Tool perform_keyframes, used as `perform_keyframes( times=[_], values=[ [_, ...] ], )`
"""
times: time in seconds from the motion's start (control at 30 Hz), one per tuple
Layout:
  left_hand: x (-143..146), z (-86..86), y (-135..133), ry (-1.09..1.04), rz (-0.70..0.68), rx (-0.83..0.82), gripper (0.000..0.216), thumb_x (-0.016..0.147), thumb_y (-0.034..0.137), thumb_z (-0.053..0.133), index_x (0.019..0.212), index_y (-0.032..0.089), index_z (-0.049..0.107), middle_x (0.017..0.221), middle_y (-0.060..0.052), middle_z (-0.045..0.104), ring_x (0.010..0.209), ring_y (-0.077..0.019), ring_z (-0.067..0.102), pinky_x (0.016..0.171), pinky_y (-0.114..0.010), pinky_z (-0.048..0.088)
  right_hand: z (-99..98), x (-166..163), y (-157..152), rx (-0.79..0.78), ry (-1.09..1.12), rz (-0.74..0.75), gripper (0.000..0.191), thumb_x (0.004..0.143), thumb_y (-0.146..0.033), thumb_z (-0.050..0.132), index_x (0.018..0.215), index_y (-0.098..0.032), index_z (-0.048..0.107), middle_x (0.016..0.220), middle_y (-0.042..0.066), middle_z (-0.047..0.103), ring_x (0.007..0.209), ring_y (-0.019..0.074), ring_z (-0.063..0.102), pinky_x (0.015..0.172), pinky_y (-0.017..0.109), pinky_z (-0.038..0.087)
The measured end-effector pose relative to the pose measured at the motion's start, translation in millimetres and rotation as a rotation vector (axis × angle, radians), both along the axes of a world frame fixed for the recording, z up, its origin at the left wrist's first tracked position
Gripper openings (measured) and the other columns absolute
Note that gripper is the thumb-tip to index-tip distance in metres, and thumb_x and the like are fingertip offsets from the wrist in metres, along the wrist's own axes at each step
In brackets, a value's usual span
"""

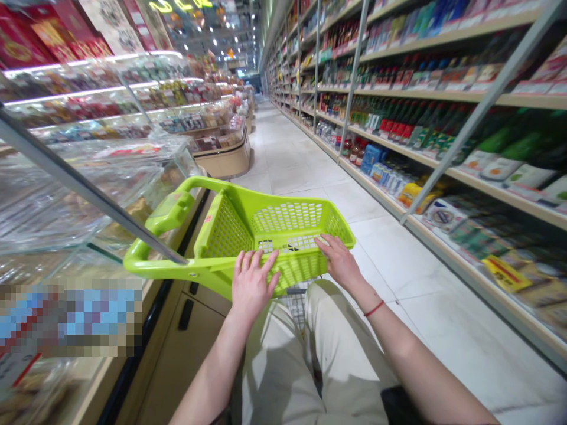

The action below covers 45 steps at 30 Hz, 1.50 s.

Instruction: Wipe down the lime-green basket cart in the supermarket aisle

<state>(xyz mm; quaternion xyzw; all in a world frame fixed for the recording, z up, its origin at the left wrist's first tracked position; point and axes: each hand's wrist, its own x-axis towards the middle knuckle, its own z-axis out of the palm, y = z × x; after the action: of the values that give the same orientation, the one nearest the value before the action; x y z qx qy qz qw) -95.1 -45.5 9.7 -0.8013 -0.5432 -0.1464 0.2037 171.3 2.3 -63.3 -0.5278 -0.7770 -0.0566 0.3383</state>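
A bright green plastic shopping cart stands sideways before me, its handle end at the left. My left hand lies on the near rim with fingers spread and the thumb apart against the outer side. Farther right, my right hand hooks its fingers over the same rim near the corner; a thin red cord circles that wrist. The perforated basket has a child-seat-like panel near the handle. Part of its near wall is hidden behind my hands.
Glass-sided display bins crowd the left side, with a slanted metal pole crossing in front. Tall shelves of bottles and packets line the right. A pale tiled aisle runs ahead between them. My knees are close to the cart.
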Motion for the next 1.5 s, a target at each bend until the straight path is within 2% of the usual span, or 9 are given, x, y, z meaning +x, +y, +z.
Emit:
perform_keyframes(
  times=[0.23, 0.4, 0.57, 0.7, 0.9, 1.07, 1.27, 1.37, 1.5],
  values=[
    [2, 1.2, -1, 0.0, 0.001, -0.006, 0.048, 0.091, 0.046, 0.054, 0.138, 0.034, 0.054, 0.128, -0.009, 0.061, 0.122, -0.0299, 0.051, 0.115, -0.051, 0.028, -11.3, 28, 4, 0.001, 0.068, -0.1, 0.06, 0.078, 0.004, 0.042, 0.132, -0.016, 0.059, 0.138, 0.015, 0.057, 0.134, 0.0259, 0.05, 0.114, 0.05, 0.039],
    [2, 1.3, -1, -0.001, 0.004, -0.002, 0.048, 0.091, 0.046, 0.054, 0.137, 0.034, 0.054, 0.128, -0.009, 0.061, 0.123, -0.0303, 0.051, 0.115, -0.052, 0.027, -7.8, 9, 1, -0.029, 0.031, -0.16, 0.069, 0.069, 0.008, 0.043, 0.133, -0.014, 0.058, 0.142, 0.016, 0.054, 0.139, 0.0277, 0.043, 0.115, 0.051, 0.038],
    [2, 1.4, -1, -0.005, 0.003, -0.015, 0.048, 0.091, 0.045, 0.053, 0.138, 0.034, 0.053, 0.128, -0.009, 0.061, 0.123, -0.0302, 0.05, 0.116, -0.052, 0.027, 3.7, -12, -2, -0.046, -0.013, -0.065, 0.074, 0.068, 0.01, 0.044, 0.135, -0.019, 0.058, 0.143, 0.014, 0.054, 0.139, 0.0275, 0.043, 0.116, 0.053, 0.034],
    [1, 1.6, -1, -0.022, -0.004, -0.017, 0.048, 0.091, 0.044, 0.053, 0.138, 0.034, 0.053, 0.129, -0.009, 0.061, 0.124, -0.0301, 0.05, 0.116, -0.052, 0.027, 1.1, 5, 1, -0.048, 0.05, -0.006, 0.069, 0.073, 0.006, 0.045, 0.135, -0.024, 0.058, 0.142, 0.01, 0.056, 0.135, 0.0247, 0.048, 0.116, 0.055, 0.034],
    [2, 2.2, -2, -0.027, 0.002, -0.029, 0.047, 0.092, 0.044, 0.053, 0.137, 0.034, 0.054, 0.13, -0.009, 0.061, 0.124, -0.0301, 0.05, 0.116, -0.052, 0.027, -14.0, 32, 6, -0.022, 0.151, -0.113, 0.06, 0.077, 0.002, 0.042, 0.13, -0.02, 0.062, 0.136, 0.01, 0.06, 0.132, 0.0241, 0.052, 0.116, 0.05, 0.036],
    [2, 1.5, -1, -0.03, -0.001, -0.031, 0.048, 0.091, 0.046, 0.053, 0.138, 0.035, 0.053, 0.13, -0.009, 0.06, 0.124, -0.0307, 0.05, 0.116, -0.052, 0.026, -11.1, 12, 3, -0.021, 0.138, -0.179, 0.064, 0.073, 0.006, 0.042, 0.129, -0.015, 0.062, 0.138, 0.014, 0.058, 0.136, 0.0267, 0.046, 0.116, 0.052, 0.036],
    [1, 1.2, -1, -0.026, 0.0, -0.031, 0.048, 0.091, 0.046, 0.053, 0.138, 0.034, 0.054, 0.13, -0.009, 0.061, 0.124, -0.031, 0.05, 0.115, -0.052, 0.027, 1.2, -16, 2, -0.03, 0.074, -0.03, 0.064, 0.074, 0.006, 0.044, 0.131, -0.019, 0.061, 0.139, 0.012, 0.058, 0.136, 0.0255, 0.047, 0.115, 0.053, 0.036],
    [1, 1.2, -1, -0.019, -0.002, -0.026, 0.048, 0.092, 0.045, 0.052, 0.138, 0.034, 0.054, 0.129, -0.009, 0.061, 0.123, -0.0304, 0.05, 0.116, -0.052, 0.027, 0.7, -6, 3, -0.026, 0.083, 0.033, 0.061, 0.077, 0.004, 0.043, 0.131, -0.019, 0.061, 0.139, 0.012, 0.059, 0.133, 0.0244, 0.051, 0.115, 0.053, 0.036],
    [0, 0.2, -1, -0.023, -0.006, -0.022, 0.048, 0.092, 0.045, 0.052, 0.138, 0.034, 0.054, 0.129, -0.009, 0.061, 0.124, -0.0302, 0.05, 0.116, -0.052, 0.027, -7.7, 25, 6, -0.033, 0.128, -0.034, 0.062, 0.076, 0.002, 0.044, 0.131, -0.021, 0.062, 0.137, 0.011, 0.06, 0.13, 0.0244, 0.054, 0.116, 0.053, 0.036]
  ],
)
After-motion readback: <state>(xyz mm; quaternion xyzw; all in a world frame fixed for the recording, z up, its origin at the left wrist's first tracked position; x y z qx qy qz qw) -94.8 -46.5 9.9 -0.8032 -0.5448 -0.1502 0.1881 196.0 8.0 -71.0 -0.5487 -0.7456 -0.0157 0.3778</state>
